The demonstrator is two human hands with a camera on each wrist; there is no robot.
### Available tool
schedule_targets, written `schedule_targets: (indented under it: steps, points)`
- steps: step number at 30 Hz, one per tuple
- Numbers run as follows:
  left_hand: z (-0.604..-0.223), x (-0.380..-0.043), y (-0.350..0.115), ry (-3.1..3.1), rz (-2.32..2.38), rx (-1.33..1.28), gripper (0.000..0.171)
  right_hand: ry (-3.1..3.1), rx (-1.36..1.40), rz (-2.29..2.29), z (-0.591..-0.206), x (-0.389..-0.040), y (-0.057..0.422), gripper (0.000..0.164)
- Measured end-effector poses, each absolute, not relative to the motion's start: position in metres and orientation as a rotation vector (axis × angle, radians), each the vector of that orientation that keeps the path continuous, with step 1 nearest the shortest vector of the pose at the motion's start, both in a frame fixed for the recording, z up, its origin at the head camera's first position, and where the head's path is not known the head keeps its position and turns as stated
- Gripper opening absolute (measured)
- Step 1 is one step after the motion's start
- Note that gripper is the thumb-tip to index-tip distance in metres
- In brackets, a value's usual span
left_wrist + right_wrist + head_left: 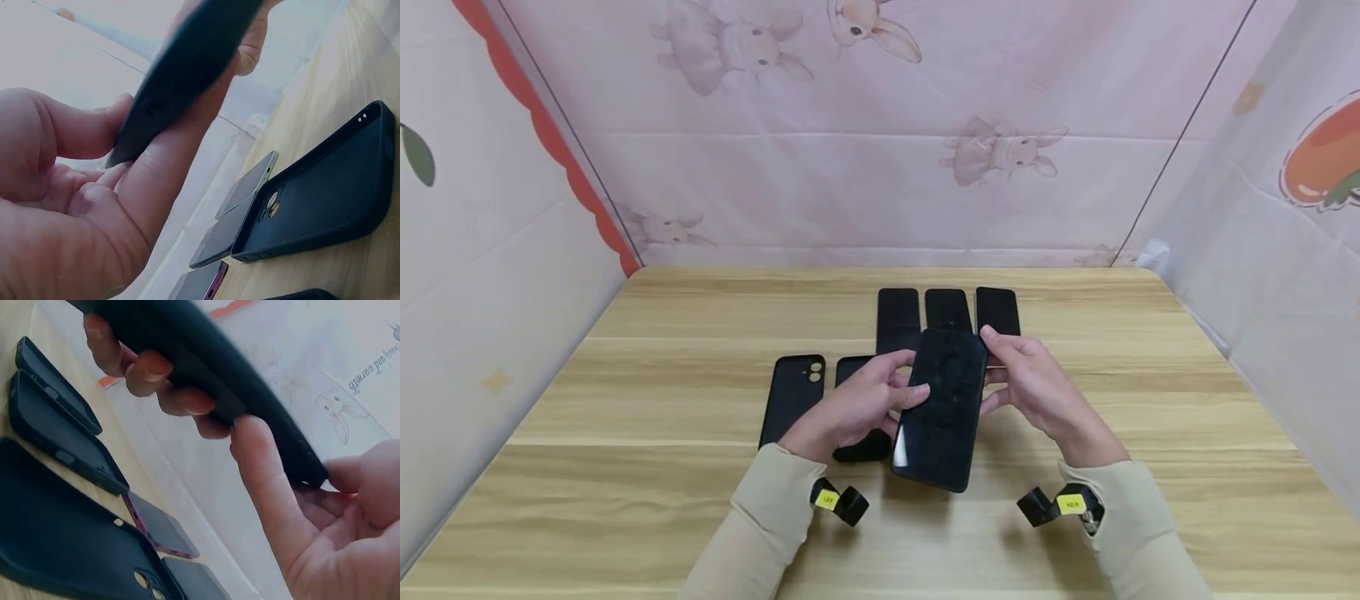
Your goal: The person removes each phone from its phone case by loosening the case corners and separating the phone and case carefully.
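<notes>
A dark phone (942, 408) in a black case is held up over the table, its glossy screen toward the head camera. My left hand (867, 402) grips its left edge, thumb on the screen and fingers behind. At the upper right corner my right hand (1036, 385) pinches it, with the thumb at the edge and other fingers behind the case. Under and left of the hands lie black phone cases, one with camera holes (790, 402) and one partly covered by my left hand (859, 452). Another case (69, 525) shows in the right wrist view, hidden from the head camera.
Three dark phones, a left (898, 315), a middle (947, 308) and a right one (997, 308), lie in a row behind the hands. The wooden table (647, 400) meets a pink rabbit-printed curtain (865, 192) at the back, with pale curtains on both sides.
</notes>
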State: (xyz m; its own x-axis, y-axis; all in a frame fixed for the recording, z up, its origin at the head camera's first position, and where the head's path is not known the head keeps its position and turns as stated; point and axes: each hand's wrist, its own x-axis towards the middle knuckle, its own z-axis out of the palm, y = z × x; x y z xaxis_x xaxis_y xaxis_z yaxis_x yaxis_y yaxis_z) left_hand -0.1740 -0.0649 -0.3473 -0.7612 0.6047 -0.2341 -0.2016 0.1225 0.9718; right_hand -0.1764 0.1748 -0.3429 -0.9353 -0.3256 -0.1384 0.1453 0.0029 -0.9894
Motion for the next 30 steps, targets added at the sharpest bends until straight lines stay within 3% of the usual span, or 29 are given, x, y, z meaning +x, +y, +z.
schedule_targets:
  steps: [9,16,25,30]
  points:
    - [-0.348,-0.172,-0.064,1.846,1.694,0.377,0.066,1.881,-0.187,-2.147,-0.343,-0.173,0.167,0.045]
    - [-0.348,-0.173,-0.064,1.866,1.694,0.382,0.063,1.943,-0.055,-2.226,-0.347,-0.174,0.158,0.046]
    - [-0.346,-0.176,-0.068,1.970,1.642,0.352,0.058,1.940,-0.379,-2.033,-0.343,-0.176,0.169,0.043]
    - [-0.348,-0.176,-0.069,1.984,1.621,0.342,0.061,1.863,-0.404,-2.021,-0.343,-0.178,0.173,0.042]
